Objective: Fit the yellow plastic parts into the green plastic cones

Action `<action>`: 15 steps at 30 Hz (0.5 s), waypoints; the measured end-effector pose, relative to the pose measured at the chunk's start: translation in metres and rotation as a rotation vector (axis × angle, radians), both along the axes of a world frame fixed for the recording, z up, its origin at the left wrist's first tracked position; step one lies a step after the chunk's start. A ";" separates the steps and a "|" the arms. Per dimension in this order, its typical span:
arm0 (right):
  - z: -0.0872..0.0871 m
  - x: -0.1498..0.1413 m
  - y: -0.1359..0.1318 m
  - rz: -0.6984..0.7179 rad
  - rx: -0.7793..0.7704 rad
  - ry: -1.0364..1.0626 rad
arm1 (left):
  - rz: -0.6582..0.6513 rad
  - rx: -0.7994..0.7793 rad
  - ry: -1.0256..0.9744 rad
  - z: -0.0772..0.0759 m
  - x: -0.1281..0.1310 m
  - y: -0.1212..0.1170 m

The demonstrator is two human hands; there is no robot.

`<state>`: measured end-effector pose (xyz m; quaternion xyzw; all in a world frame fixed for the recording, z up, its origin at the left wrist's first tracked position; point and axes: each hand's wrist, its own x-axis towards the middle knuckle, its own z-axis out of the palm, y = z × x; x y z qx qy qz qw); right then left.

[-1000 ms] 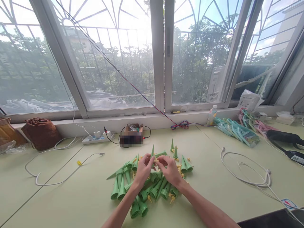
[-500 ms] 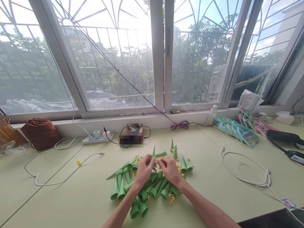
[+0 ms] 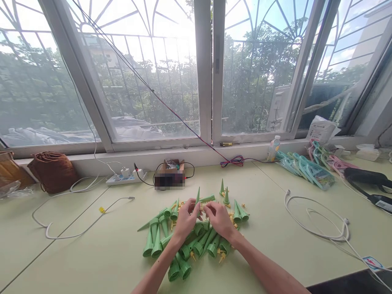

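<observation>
My left hand (image 3: 185,219) is closed around a green plastic watering spike (image 3: 197,194), its pointed end up. My right hand (image 3: 219,218) pinches a small yellow valve (image 3: 201,207) against the side of that spike, fingertips almost meeting those of the left. How far the valve sits in the spike is hidden by the fingers. Beneath and around both hands lie many more hollow green spikes (image 3: 157,245), open ends mostly toward me. Loose yellow valves (image 3: 222,257) are scattered among them. Beyond the right hand, two spikes (image 3: 226,197) stand upright with yellow pieces beside them.
A white cable (image 3: 76,236) loops over the table on the left, another cable (image 3: 318,237) on the right. Along the window sill are a power strip (image 3: 126,178), a small cardboard box (image 3: 173,165), a bottle (image 3: 273,148) and bagged teal hangers (image 3: 309,168).
</observation>
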<state>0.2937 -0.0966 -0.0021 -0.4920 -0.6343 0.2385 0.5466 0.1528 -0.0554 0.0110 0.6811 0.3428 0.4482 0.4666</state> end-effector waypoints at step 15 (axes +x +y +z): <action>0.002 0.000 -0.002 0.000 0.011 0.027 | 0.020 -0.027 -0.016 0.001 0.001 0.000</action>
